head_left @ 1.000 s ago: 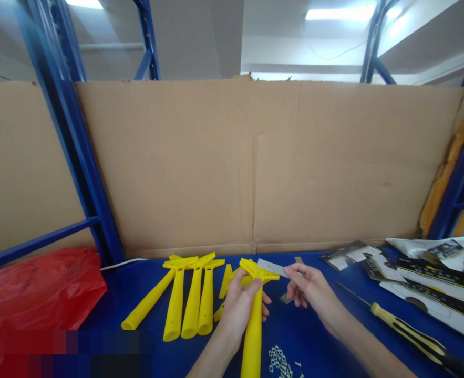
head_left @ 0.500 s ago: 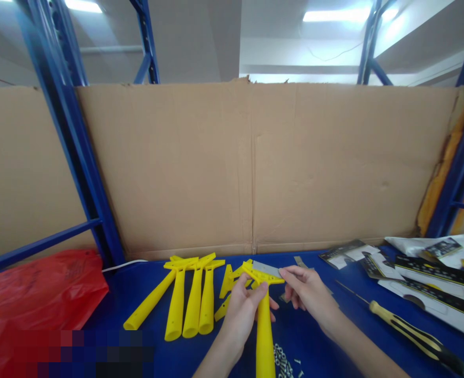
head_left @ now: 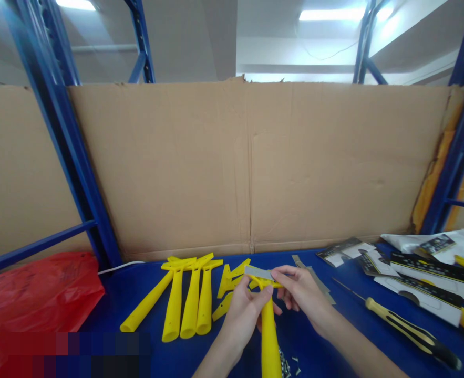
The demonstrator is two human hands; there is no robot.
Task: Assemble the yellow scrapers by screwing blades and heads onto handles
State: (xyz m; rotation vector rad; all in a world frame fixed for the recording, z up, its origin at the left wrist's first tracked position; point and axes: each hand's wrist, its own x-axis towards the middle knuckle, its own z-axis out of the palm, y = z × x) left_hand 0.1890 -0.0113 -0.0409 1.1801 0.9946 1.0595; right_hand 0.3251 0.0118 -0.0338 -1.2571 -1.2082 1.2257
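My left hand (head_left: 244, 311) is closed around the neck of a yellow scraper handle (head_left: 270, 344), whose wide head points away from me. A flat grey metal blade (head_left: 258, 272) lies along that head. My right hand (head_left: 305, 295) pinches the blade's right end between thumb and fingers. Just left of my left hand are loose small yellow plastic pieces (head_left: 224, 283). Beneath the held handle, partly hidden by it, sit small nuts and screws (head_left: 285, 366). Behind my right hand, more thin metal blades (head_left: 321, 284) lie on the blue table.
Several yellow handles (head_left: 191, 307) lie side by side at left, near a red plastic bag (head_left: 42, 294). To the right rest a screwdriver (head_left: 407, 328) and black-and-white packaging cards (head_left: 421, 296). A cardboard wall (head_left: 184, 168) and blue rack posts (head_left: 70, 136) stand behind.
The blade has shifted left along the handle's head and now covers more of it. The handle's lower end has swung slightly right. The whole view has turned a little.
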